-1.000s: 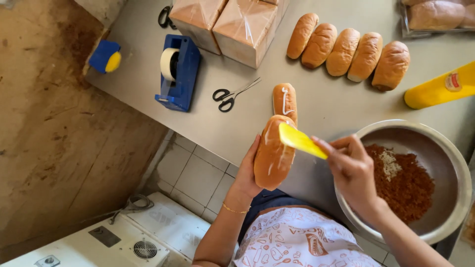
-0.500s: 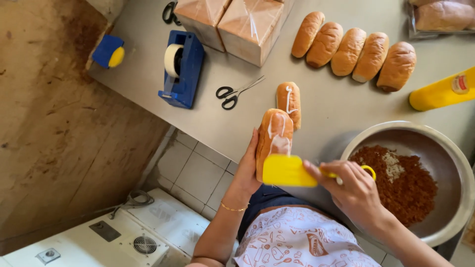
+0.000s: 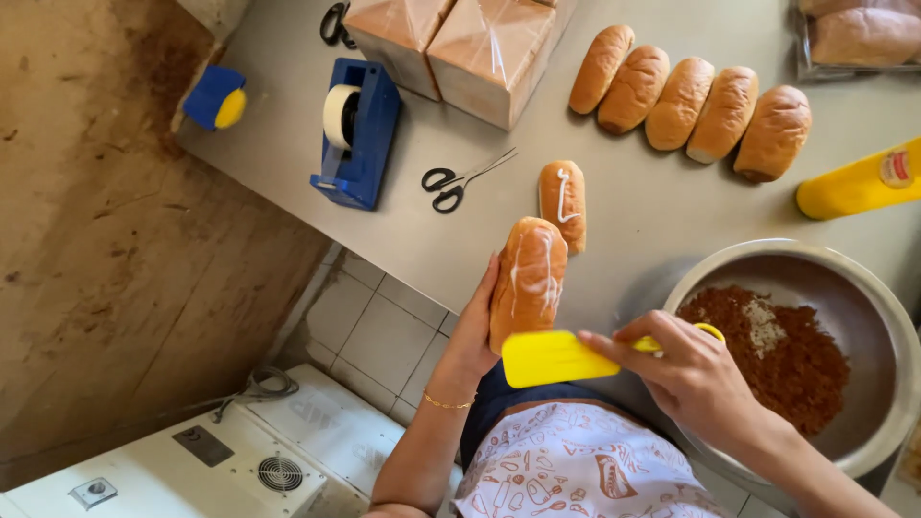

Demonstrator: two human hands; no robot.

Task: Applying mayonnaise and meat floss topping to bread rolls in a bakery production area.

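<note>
Left hand (image 3: 472, 338) fingers around one glazed bun (image 3: 529, 280), right hand (image 3: 693, 376) fingers apparently clamped on one yellow scraper (image 3: 556, 358).

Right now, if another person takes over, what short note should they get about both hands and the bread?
Left hand holds an oblong brown bun with smeared white cream on top.
Right hand holds a yellow plastic spatula at the bun's near end.
Done: one creamed bun lies on the grey table.
Left: five plain buns in a row; brown crumbs in the metal bowl.
</note>
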